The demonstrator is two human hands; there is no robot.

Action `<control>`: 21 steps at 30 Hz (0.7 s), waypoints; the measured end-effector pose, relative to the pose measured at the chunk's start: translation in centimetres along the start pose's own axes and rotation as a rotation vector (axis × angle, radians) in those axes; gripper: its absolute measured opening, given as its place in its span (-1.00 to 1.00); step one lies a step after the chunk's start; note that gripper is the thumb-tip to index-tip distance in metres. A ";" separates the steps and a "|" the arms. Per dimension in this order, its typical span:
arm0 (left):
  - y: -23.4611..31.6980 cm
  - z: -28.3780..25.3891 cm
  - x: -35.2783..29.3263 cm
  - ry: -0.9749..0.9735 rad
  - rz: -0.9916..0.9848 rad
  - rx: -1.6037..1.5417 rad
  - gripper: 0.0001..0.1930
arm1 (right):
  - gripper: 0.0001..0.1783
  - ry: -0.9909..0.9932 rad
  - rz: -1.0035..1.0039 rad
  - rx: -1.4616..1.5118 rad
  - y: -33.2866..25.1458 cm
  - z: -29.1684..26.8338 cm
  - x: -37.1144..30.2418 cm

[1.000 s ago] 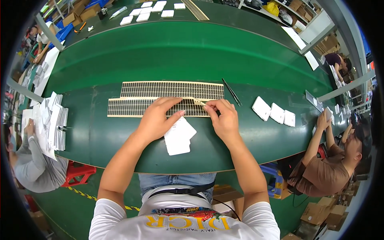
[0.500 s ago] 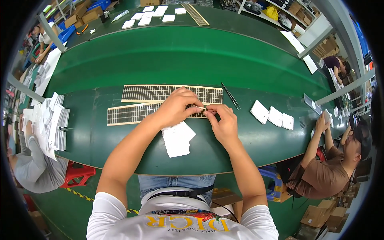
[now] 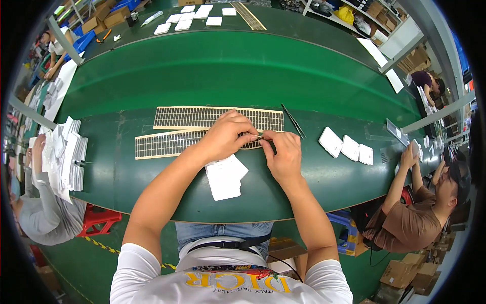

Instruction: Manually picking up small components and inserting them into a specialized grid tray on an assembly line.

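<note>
My left hand (image 3: 228,133) is closed in a pinch over the near strip sheet (image 3: 162,145), a pale backing with rows of small dark rectangles. Close beside it, my right hand (image 3: 283,154) pinches too, thumb and forefinger at the sheet's right end. A tiny pale edge shows between the two sets of fingertips; what it belongs to is too small to tell. Behind the hands lies a second strip sheet (image 3: 185,117) of the same kind. Just below my left wrist is a loose pile of white square plates (image 3: 223,180), partly overlapping.
Dark tweezers (image 3: 293,121) lie right of the sheets. Three white square stacks (image 3: 349,147) stand farther right. A green belt (image 3: 228,71) runs behind the worktop, with more white squares (image 3: 183,24) beyond. Co-workers sit left and right, one by piled white pieces (image 3: 71,157).
My right hand's fingertips have shifted slightly; my left hand stays in place. The co-worker at left has raised a hand toward the white pile.
</note>
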State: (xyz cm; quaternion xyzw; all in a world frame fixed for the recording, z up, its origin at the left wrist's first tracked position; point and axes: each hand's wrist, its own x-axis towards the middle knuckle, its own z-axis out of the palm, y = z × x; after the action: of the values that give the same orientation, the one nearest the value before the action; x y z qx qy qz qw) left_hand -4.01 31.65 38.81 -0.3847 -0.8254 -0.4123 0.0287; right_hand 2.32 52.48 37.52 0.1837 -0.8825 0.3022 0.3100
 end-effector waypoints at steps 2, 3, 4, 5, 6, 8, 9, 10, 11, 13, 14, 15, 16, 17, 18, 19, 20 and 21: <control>0.2 0.0 0.0 -0.004 -0.036 -0.025 -0.86 | -0.85 0.008 -0.019 -0.015 0.3 0.1 -0.1; 0.2 0.0 0.1 -0.004 -0.035 -0.025 -0.86 | -0.85 0.016 -0.039 -0.029 0.4 0.2 -0.2; 0.3 0.0 0.1 -0.004 -0.038 -0.022 -0.86 | -0.85 0.016 -0.040 -0.028 0.4 0.2 -0.2; 0.3 0.0 0.1 -0.003 -0.041 -0.019 -0.86 | -0.85 0.022 -0.051 -0.041 0.4 0.2 -0.3; 0.3 0.1 0.0 -0.003 -0.042 -0.019 -0.86 | -0.85 0.029 -0.062 -0.053 0.3 0.2 -0.3; 0.3 0.2 0.0 0.013 -0.037 -0.023 -0.87 | -0.84 0.036 -0.074 -0.064 0.2 0.2 -0.2; 0.3 0.1 0.0 0.014 -0.037 -0.023 -0.87 | -0.83 0.043 -0.086 -0.074 0.2 0.2 -0.2; 0.4 0.1 0.0 0.003 -0.035 -0.021 -0.86 | -0.83 0.043 -0.086 -0.075 0.2 0.2 -0.2; 0.4 0.0 0.1 -0.008 -0.033 -0.020 -0.86 | -0.83 0.054 -0.093 -0.088 0.2 0.2 -0.3; 0.4 0.0 0.1 -0.015 -0.036 -0.021 -0.86 | -0.83 0.064 -0.100 -0.101 0.2 0.2 -0.4; 0.3 0.1 0.1 -0.023 -0.041 -0.021 -0.85 | -0.83 0.057 -0.090 -0.096 0.3 0.2 -0.5; 0.3 0.1 0.1 -0.022 -0.040 -0.021 -0.85 | -0.83 0.049 -0.079 -0.091 0.3 0.3 -0.6; 0.3 0.1 0.1 -0.027 -0.041 -0.021 -0.85 | -0.83 0.050 -0.079 -0.091 0.3 0.3 -0.6; 0.2 0.1 0.0 -0.031 -0.043 -0.021 -0.85 | -0.83 0.052 -0.079 -0.088 0.4 0.4 -0.6; 0.2 0.1 0.0 -0.031 -0.043 -0.021 -0.85 | -0.83 0.054 -0.079 -0.085 0.4 0.4 -0.6; 0.3 0.0 0.1 -0.029 -0.045 -0.028 -0.85 | -0.83 0.054 -0.080 -0.085 0.4 0.4 -0.6; 0.4 0.0 0.1 -0.026 -0.048 -0.035 -0.85 | -0.83 0.052 -0.080 -0.085 0.5 0.5 -0.6; 0.3 0.0 0.1 -0.026 -0.048 -0.035 -0.85 | -0.83 0.051 -0.081 -0.085 0.5 0.5 -0.6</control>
State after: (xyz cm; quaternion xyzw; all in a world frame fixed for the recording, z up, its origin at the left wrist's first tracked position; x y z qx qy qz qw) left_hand -3.85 31.86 39.05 -0.3707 -0.8272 -0.4223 0.0014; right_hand 2.35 52.64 36.60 0.1983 -0.8783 0.2559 0.3518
